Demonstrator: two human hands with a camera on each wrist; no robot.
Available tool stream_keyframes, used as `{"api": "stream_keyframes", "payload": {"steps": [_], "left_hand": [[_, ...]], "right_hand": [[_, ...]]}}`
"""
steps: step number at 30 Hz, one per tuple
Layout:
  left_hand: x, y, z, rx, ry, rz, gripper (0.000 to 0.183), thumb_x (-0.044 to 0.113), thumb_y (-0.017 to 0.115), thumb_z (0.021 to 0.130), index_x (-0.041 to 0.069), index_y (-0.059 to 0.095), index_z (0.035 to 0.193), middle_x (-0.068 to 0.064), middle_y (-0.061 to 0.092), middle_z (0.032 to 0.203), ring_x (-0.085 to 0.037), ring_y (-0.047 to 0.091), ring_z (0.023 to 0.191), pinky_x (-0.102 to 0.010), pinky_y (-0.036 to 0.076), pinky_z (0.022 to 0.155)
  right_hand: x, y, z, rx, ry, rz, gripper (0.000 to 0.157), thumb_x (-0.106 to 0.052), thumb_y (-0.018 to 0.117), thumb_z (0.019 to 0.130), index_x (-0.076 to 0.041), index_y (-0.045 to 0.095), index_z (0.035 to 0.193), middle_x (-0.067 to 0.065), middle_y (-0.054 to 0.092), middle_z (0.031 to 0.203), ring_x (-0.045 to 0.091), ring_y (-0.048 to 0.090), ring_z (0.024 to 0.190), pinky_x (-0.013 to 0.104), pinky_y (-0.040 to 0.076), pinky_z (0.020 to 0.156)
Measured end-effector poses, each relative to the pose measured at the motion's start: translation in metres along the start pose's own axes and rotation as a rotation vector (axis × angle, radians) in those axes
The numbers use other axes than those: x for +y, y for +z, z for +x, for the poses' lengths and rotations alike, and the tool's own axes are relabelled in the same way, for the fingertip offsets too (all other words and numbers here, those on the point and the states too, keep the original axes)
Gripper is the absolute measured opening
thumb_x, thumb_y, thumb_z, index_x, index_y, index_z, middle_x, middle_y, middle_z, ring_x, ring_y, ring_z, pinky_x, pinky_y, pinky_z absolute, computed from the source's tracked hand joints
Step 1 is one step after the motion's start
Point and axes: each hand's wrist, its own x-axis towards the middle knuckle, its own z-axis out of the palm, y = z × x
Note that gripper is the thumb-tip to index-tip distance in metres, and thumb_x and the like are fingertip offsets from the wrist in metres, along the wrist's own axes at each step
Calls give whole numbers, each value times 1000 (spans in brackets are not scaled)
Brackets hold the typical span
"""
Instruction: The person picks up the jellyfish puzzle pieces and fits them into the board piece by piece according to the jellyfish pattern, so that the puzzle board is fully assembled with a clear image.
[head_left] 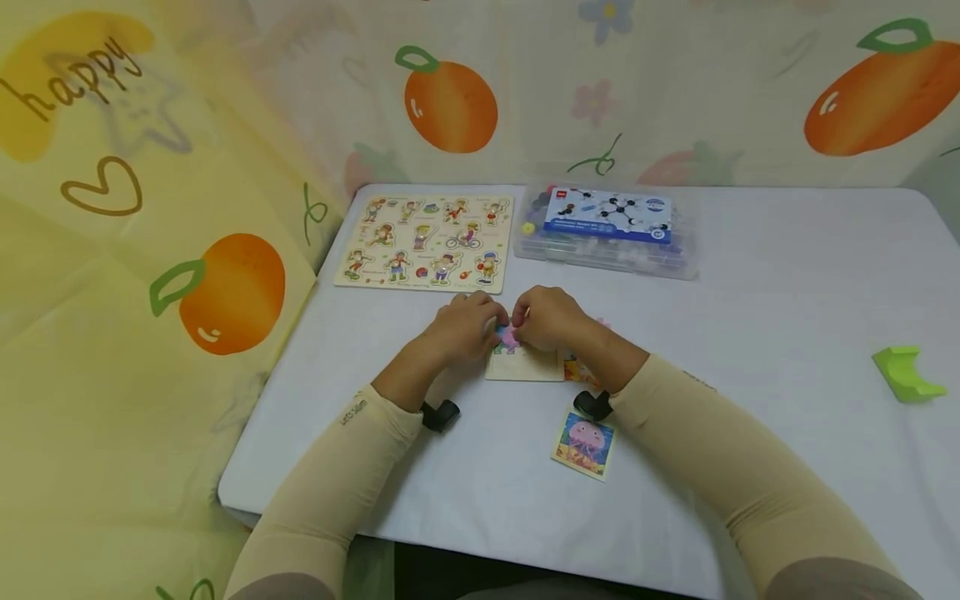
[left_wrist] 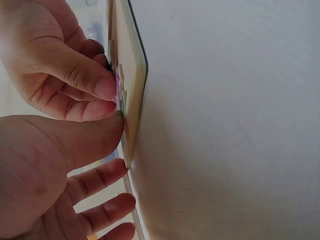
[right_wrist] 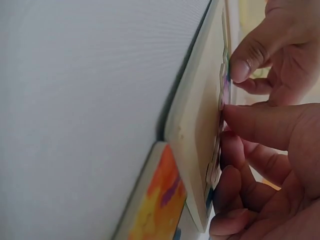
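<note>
A small pale wooden puzzle board [head_left: 534,365] lies before me, its near part bare and pink-and-blue jigsaw pieces [head_left: 507,337] along its far left part. My left hand [head_left: 465,327] is at the board's left side. In the left wrist view its thumb presses on a piece by the edge, the other fingers loosely extended. From the right, my right hand [head_left: 551,318] pinches a puzzle piece [right_wrist: 222,90] between thumb and fingers, low over the board. The right hand hides much of the board's far side in the head view.
A jellyfish picture card [head_left: 585,444] lies nearer me. Orange-patterned pieces [head_left: 577,369] lie against the board's right side, partly under the right wrist. Farther back are a figure puzzle board [head_left: 423,243] and a clear plastic case [head_left: 607,258]. A green curved block [head_left: 906,373] stands far right.
</note>
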Motion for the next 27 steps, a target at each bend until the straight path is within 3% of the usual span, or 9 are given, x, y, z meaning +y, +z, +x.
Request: {"api": "stream_keyframes", "payload": {"steps": [6, 11, 15, 20, 23, 27], "left_hand": [[4, -5, 2, -3, -22, -15, 26, 25, 72, 96, 23, 68, 122, -6, 54, 140, -31, 48, 127, -51, 43, 103], [6, -7, 2, -17, -41, -3, 26, 26, 72, 96, 25, 69, 122, -4, 55, 141, -29, 48, 126, -50, 43, 103], [8, -6, 2, -25, -32, 18, 25, 28, 69, 98, 26, 68, 123, -3, 54, 143, -28, 48, 125, -49, 43, 102], [10, -4, 2, -20, -11, 71, 25, 32, 67, 99, 26, 67, 124, -2, 55, 140, -27, 47, 123, -47, 43, 101], [10, -3, 2, 1, -1, 78, 29, 36, 68, 98, 27, 66, 125, -3, 54, 139, -27, 46, 123, -47, 42, 102], [14, -4, 2, -2, 36, 55, 36, 37, 69, 98, 33, 63, 134, -5, 53, 137, -28, 45, 121, -48, 42, 101]], "right_hand": [[-2, -2, -1, 3, 24, -4, 11, -21, 78, 87, -14, 72, 94, 5, 68, 92, 25, 58, 89, 34, 45, 74], [4, -10, -7, 28, -16, -58, 14, -23, 75, 90, -13, 72, 98, 7, 68, 101, 26, 59, 91, 37, 47, 79], [21, -32, -19, 13, -6, -116, 19, -23, 68, 95, -11, 70, 110, 10, 67, 107, 27, 59, 94, 43, 48, 85], [54, -58, -37, -83, 69, -205, 35, -24, 73, 92, -11, 66, 124, 15, 65, 116, 29, 57, 101, 47, 49, 89], [67, -62, -44, -126, 109, -199, 44, -25, 79, 88, -12, 63, 126, 17, 62, 120, 31, 56, 103, 45, 49, 86], [76, -58, -48, -115, 119, -168, 46, -26, 83, 84, -10, 63, 122, 17, 55, 118, 32, 53, 104, 44, 50, 86]]}}
